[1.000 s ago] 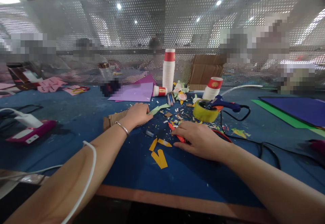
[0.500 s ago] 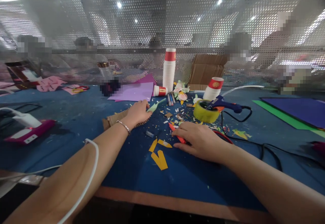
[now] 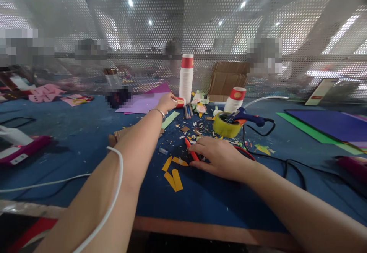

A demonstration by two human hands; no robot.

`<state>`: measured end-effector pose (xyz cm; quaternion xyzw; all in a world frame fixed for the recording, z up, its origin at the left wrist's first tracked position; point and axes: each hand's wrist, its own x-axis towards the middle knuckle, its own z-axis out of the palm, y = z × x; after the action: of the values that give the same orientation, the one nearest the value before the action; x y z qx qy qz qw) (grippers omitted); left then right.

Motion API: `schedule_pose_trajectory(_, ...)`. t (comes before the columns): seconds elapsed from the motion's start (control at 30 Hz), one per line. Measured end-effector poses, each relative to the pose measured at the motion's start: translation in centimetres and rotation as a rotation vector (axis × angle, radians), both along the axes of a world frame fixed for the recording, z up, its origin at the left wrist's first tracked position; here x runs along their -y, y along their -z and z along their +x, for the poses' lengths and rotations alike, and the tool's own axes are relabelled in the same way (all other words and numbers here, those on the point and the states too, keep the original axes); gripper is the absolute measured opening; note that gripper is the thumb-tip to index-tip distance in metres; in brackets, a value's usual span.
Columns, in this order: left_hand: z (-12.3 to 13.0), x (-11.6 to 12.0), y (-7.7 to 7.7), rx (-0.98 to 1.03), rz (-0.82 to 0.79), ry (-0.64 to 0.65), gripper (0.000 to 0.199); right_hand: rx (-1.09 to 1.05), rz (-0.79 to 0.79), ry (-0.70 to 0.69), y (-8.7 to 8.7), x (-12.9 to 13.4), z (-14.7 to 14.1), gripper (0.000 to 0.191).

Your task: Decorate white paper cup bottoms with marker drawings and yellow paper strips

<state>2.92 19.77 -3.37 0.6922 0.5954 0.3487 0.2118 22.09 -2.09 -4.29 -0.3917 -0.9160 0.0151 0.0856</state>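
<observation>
My left hand (image 3: 167,103) reaches far out, its fingers curled round the rim end of a red-and-white paper cup (image 3: 181,102) lying on its side. The hand covers part of that cup. Below the wrist, a light green paper strip (image 3: 171,119) lies on the table. My right hand (image 3: 213,155) rests low on the table, with a slim red pen (image 3: 191,150) between fingers and thumb, its tip pointing away. Several yellow paper pieces (image 3: 177,179) lie in front of it. A red loop (image 3: 243,151) shows partly behind the right wrist.
A tall paper cup stack (image 3: 186,79) stands behind, near markers (image 3: 188,111) and paper flowers (image 3: 200,109). Yellow tape (image 3: 226,126) bears a blue glue gun (image 3: 249,117); its black cable runs right. Purple paper (image 3: 140,102), cardboard (image 3: 228,81) and a perforated screen (image 3: 143,46) are behind.
My left hand has moved forward from the green paper strip to the lying cup, leaving the strip on the table. My right hand stays with the red pen. The view has turned slightly right.
</observation>
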Motion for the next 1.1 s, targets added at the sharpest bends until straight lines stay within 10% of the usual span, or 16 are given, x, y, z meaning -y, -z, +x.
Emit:
schedule_pose_trajectory(0.67, 2.7, -1.1, 1.2, 0.198, -0.009, -0.258, 0.037, -0.133, -0.011, 0.051, 0.2, -1.4, 1.1, 0.021)
schedule_pose_trajectory(0.83, 2.3, 2.6, -0.6, 0.307, 0.007, -0.194, 0.038, -0.246, 0.039, 0.081, 0.1, -1.3, 1.5, 0.023)
schedule_pose_trajectory(1.1, 0.6, 13.5, -2.4, 0.472, -0.122, 0.299, 0.027, -0.639, 0.297, 0.284, -0.3, -1.7, 2.2, 0.04)
